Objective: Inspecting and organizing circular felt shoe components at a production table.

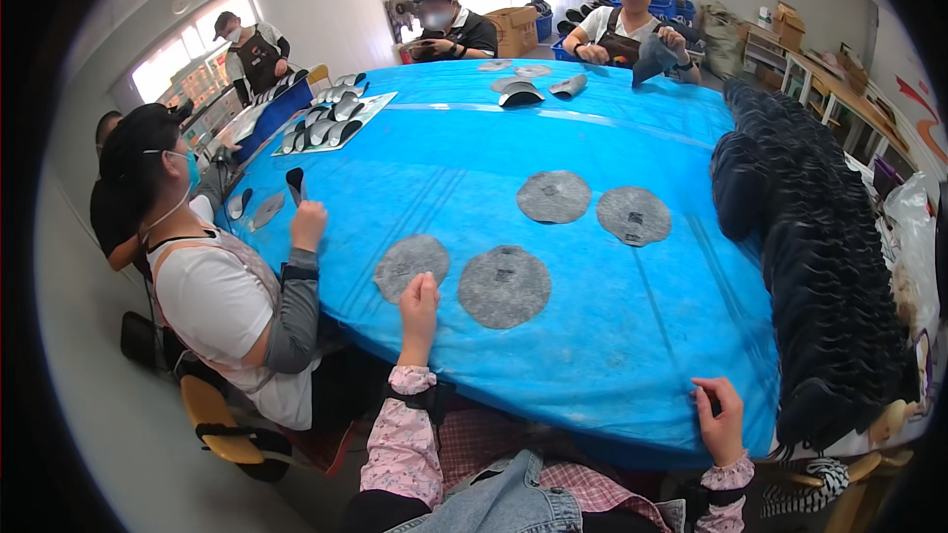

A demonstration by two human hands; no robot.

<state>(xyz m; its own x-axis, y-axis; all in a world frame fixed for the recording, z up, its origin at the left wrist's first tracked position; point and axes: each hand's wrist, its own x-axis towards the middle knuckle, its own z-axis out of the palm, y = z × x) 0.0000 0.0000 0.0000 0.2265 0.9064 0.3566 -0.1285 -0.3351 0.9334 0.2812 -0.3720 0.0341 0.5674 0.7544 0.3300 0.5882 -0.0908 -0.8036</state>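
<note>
Several round grey felt-like discs lie flat on the blue-covered table before me. My left hand (419, 304) has its fingertips pinched together over the near right edge of the leftmost disc (407, 265); what they hold, if anything, is hidden. Just right of it lies another disc (504, 286) with a small dark patch near its top. Farther off rest two more, a disc (554, 196) and a disc (634, 215). My right hand (720, 417) hovers by the table's near right edge, fingers curled and thumb against them, with whatever is between them too small to make out.
Dark, curved, cap-like pieces (805, 266) stand stacked in long rows along the right side. At left a co-worker's hand (308, 225) holds a dark curved piece (295, 185). Silver-and-black curved pieces (321, 123) lie on a board at far left. Other people sit across the table.
</note>
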